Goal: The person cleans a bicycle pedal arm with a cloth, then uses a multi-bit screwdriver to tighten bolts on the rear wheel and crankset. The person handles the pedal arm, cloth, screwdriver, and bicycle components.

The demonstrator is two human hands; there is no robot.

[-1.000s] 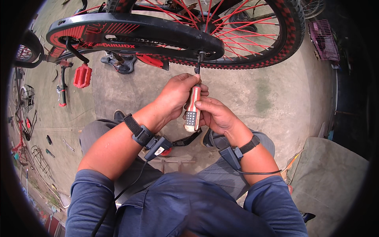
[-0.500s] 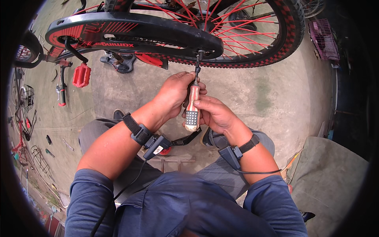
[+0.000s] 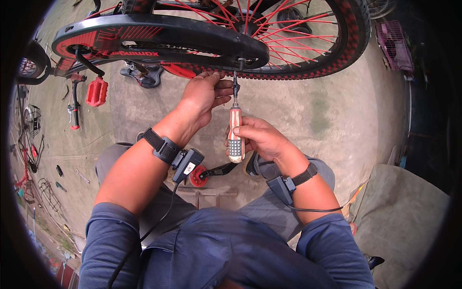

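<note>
My right hand (image 3: 250,135) grips the red-and-white striped handle (image 3: 235,123) of a screwdriver-like tool with a checkered end. Its metal shaft and dark fitting (image 3: 236,86) point up at the axle end (image 3: 242,62) in the bike's black-and-red chain guard (image 3: 183,43); whether they touch is hard to tell. My left hand (image 3: 207,94) is open just left of the shaft, fingers loosely bent and apart below the guard. Above them is the bike's wheel (image 3: 337,58) with red spokes. A red pedal (image 3: 96,91) hangs at the left.
A red small wheel on a black arm (image 3: 198,177) lies between my legs. Bike parts (image 3: 33,120), a handlebar (image 3: 74,108) and a wrench (image 3: 83,177) lie left. A pink cage (image 3: 394,45) and grey-green cloth (image 3: 394,212) are right. A black footed part (image 3: 147,77) sits under the bike.
My left hand has let go of the tool and moved up and left toward the guard. My right hand and the handle have shifted slightly down and left.
</note>
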